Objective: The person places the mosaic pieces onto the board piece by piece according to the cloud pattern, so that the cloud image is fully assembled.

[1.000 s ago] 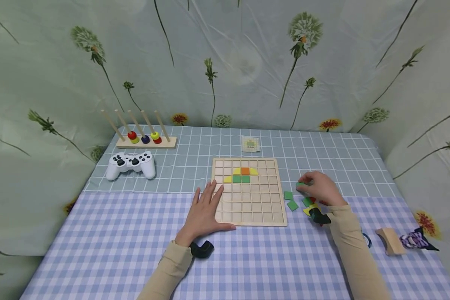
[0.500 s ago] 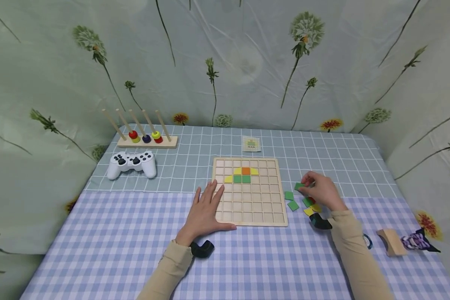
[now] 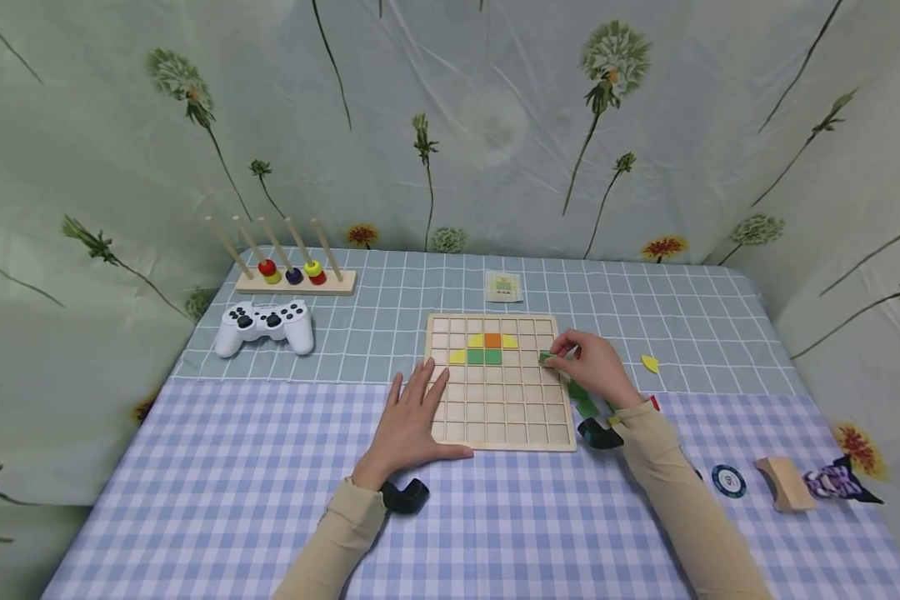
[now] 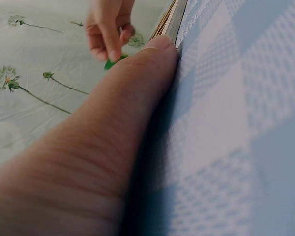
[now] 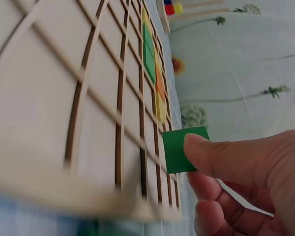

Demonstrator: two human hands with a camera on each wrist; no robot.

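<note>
Between thumb and fingers, my right hand (image 3: 592, 367) pinches a green square tile (image 5: 179, 150) above the right side of the wooden grid board (image 3: 495, 412). My left hand (image 3: 407, 425) lies with fingers spread along the board's left edge, its thumb at the front left corner. Set in the board's upper cells are an orange tile (image 3: 492, 341), two green tiles (image 3: 484, 357) side by side, and several yellow pieces (image 3: 457, 357). More green tiles (image 3: 587, 407) lie right of the board, partly hidden under my right hand and wrist.
Behind the board lies a small pattern card (image 3: 503, 287). A peg stand with beads (image 3: 296, 285) and a white game controller (image 3: 264, 327) are at the back left. To the right are a yellow piece (image 3: 649, 363), a round chip (image 3: 729, 481) and a wooden arch block (image 3: 783, 483).
My right hand has lifted the green tile from the loose pieces and moved left over the board, uncovering a yellow piece and the round chip. My left hand has stayed in place.
</note>
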